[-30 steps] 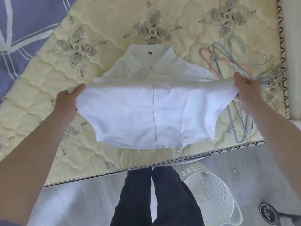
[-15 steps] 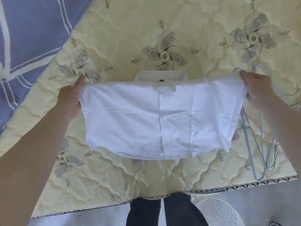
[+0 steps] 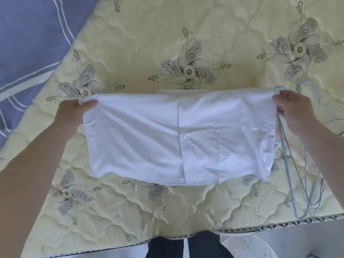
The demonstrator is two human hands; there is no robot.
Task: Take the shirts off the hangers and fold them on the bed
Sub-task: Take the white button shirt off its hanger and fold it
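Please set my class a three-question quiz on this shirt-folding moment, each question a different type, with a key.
1. True or false: only the left hand grips the white shirt.
2. Multiple choice: the wire hangers lie A) left of the shirt, B) right of the shirt, C) on top of the shirt.
3. Fill in: the shirt is being folded over a pale yellow quilted ___.
Key: 1 false, the right hand grips it too; 2 B; 3 mattress.

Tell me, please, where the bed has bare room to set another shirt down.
The mattress is bare beyond the shirt, right of the blue sheet, and along the near edge. Hangers crowd the right side, beside the right hand.
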